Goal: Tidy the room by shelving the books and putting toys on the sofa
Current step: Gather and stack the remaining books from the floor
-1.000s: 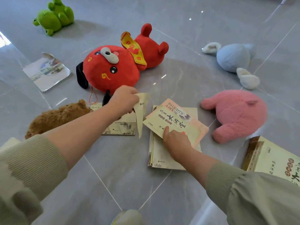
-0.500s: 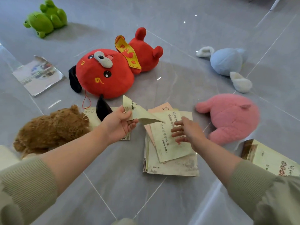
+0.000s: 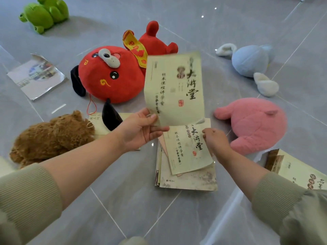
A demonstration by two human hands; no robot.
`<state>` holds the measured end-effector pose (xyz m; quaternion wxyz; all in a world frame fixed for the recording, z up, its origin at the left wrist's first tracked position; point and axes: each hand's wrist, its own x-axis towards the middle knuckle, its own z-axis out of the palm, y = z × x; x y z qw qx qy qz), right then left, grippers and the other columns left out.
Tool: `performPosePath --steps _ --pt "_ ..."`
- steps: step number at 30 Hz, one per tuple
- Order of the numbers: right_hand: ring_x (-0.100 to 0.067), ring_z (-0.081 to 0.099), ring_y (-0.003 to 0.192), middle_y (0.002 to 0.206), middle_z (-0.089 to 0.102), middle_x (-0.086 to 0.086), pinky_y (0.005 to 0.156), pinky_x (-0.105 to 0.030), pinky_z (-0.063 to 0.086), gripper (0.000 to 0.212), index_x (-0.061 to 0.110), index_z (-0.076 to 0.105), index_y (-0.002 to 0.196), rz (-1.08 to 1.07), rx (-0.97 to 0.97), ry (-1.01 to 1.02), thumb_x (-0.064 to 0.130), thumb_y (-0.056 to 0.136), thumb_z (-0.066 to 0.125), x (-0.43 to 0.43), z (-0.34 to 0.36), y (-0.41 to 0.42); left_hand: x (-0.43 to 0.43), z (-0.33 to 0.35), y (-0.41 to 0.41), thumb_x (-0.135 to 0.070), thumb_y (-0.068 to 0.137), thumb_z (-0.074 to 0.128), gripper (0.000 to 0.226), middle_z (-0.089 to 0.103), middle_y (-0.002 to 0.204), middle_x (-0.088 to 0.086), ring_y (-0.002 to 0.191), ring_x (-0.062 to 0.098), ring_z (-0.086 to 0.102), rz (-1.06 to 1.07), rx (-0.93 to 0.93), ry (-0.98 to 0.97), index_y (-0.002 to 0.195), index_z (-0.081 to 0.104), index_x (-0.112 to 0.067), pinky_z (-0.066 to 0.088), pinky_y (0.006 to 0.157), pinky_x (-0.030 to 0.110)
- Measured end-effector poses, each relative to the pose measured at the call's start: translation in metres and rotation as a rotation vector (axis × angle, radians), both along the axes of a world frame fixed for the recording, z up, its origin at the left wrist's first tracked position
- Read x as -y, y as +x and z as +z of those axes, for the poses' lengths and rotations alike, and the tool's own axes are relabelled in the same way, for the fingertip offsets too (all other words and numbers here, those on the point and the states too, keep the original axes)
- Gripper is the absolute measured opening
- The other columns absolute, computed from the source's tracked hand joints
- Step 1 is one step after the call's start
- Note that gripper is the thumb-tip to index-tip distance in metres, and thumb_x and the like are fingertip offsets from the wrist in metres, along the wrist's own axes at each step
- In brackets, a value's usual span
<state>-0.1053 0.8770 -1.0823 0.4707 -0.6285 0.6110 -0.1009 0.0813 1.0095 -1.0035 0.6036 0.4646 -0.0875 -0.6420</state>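
Your left hand (image 3: 139, 131) pinches a raised booklet (image 3: 174, 87); your right hand (image 3: 215, 142), just beside, touches the lower booklet (image 3: 187, 152); grasp indeterminable.

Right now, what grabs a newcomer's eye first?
The big red plush dog lies mid-floor. In front of it, the left hand pinches a pale booklet, raised above a stack of books. A pink plush toy lies right of the stack, a green frog far left.

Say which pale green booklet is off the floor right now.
The booklet pinched at its lower corner by the left hand, held up in front of the red plush dog. Its twin lies flat on the stack, touched by the right hand.
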Motion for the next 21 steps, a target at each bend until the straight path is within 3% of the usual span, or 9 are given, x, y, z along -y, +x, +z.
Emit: performPosePath --steps 3,5,6,8,11,14,18,21 --pt "-0.023 0.051 0.071 0.069 0.055 -0.005 0.067 -0.034 0.044 0.027 0.011 0.054 0.073 -0.041 0.051 0.083 0.016 0.095 0.039 0.006 0.005 -0.002 -0.001 -0.021 -0.022 0.0 0.1 0.036 0.023 0.071 0.099 0.007 0.073 0.022 0.073 -0.09 0.09 0.163 0.113 0.052 -0.009 0.057 0.055 0.02" --pt "-0.021 0.053 0.07 0.074 0.058 -0.006 0.074 -0.037 0.046 0.026 0.007 0.058 0.085 -0.08 0.075 0.142 0.019 0.096 0.037 0.011 0.005 -0.001 -0.009 -0.039 -0.038 -0.002 0.101 0.036 0.022 0.065 0.107 0.01 0.08 0.025 0.072 -0.126 0.093 0.307 0.117 0.049 -0.008 0.059 0.062 0.025" --pt "-0.021 0.054 0.07 0.077 0.06 -0.007 0.075 -0.037 0.046 0.028 0.007 0.059 0.088 -0.109 0.077 0.174 0.021 0.096 0.037 0.012 0.005 0.0 -0.013 -0.047 -0.045 -0.006 0.101 0.038 0.02 0.065 0.106 0.012 0.079 0.025 0.072 -0.174 0.101 0.374 0.117 0.049 -0.006 0.06 0.062 0.027" --pt "-0.022 0.054 0.073 0.078 0.06 -0.008 0.075 -0.038 0.045 0.03 0.007 0.062 0.084 -0.108 0.059 0.188 0.024 0.094 0.039 0.013 0.006 0.001 -0.02 -0.058 -0.052 -0.022 0.102 0.04 0.027 0.066 0.089 0.014 0.062 0.022 0.07 -0.371 0.288 0.528 0.116 0.051 -0.002 0.058 0.054 0.027" --pt "-0.026 0.05 0.079 0.083 0.058 -0.014 0.074 -0.039 0.039 0.029 0.009 0.056 0.069 -0.01 -0.011 0.141 0.021 0.091 0.042 0.011 0.007 0.004 -0.021 -0.066 -0.048 -0.034 0.101 0.038 0.034 0.062 0.07 0.011 0.047 0.018 0.058 -0.494 0.574 0.663 0.097 0.054 -0.004 0.043 0.044 0.021" --pt "-0.026 0.046 0.077 0.075 0.051 -0.014 0.07 -0.034 0.034 0.033 0.01 0.045 0.06 0.076 -0.098 0.122 0.016 0.092 0.041 0.01 0.005 0.006 -0.014 -0.069 -0.035 -0.03 0.097 0.047 0.022 0.06 0.084 0.012 0.063 0.02 0.056 -0.344 0.57 0.66 0.099 0.053 -0.008 0.044 0.052 0.027" --pt "-0.02 0.047 0.06 0.07 0.054 -0.008 0.055 -0.028 0.037 0.022 0.009 0.052 0.069 -0.027 0.029 0.299 0.014 0.09 0.05 -0.001 0.0 0.009 -0.002 -0.07 -0.026 -0.022 0.096 0.052 0.024 0.067 0.102 0.008 0.088 0.02 0.062 -0.273 0.491 0.58 0.112 0.059 -0.007 0.05 0.08 0.034" --pt "-0.018 0.044 0.059 0.065 0.049 -0.005 0.055 -0.026 0.034 0.02 0.004 0.052 0.068 0.025 0.024 0.298 0.012 0.087 0.055 -0.009 -0.005 0.011 0.003 -0.066 -0.033 -0.009 0.093 0.056 0.019 0.068 0.111 0.008 0.091 0.021 0.065 -0.259 0.428 0.532 0.112 0.06 -0.01 0.055 0.075 0.031"
